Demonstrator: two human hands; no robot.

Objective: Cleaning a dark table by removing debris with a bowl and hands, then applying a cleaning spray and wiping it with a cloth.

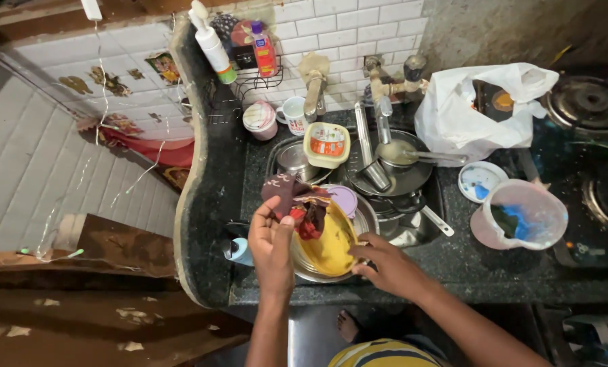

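From the head camera I look straight down into a crowded sink (pixel 271 158) set in a dark stone counter (pixel 494 265). My left hand (pixel 271 246) is raised over the near rim, fingers clenched around a dark, reddish-brown scrub rag (pixel 297 200), which bunches above the thumb; I hold it up there because it sits right over the dish it belongs to. My right hand (pixel 385 265) grips the near edge of a steel plate (pixel 331 248), fingers curled under the rim, tilting it toward me so the yellow-smeared face is open to the rag. The plate rests on the sink's front edge, partly over the basin.

Behind it the basin holds stacked steel pots: one pot (pixel 402 163) has cloudy water and a ladle lying in it, under the tap (pixel 385 92). A cream plastic tub (pixel 326 145) sits on another vessel, with something red and white inside. To the right on the counter, a pink plastic jug (pixel 521 214) carries blue and green smears inside, beside a small white lid (pixel 480 180). A white plastic bag (pixel 477 109) slumps near the stove burner (pixel 589 102). A wire rack (pixel 256 78) on the wall keeps bottles clear of the wet.
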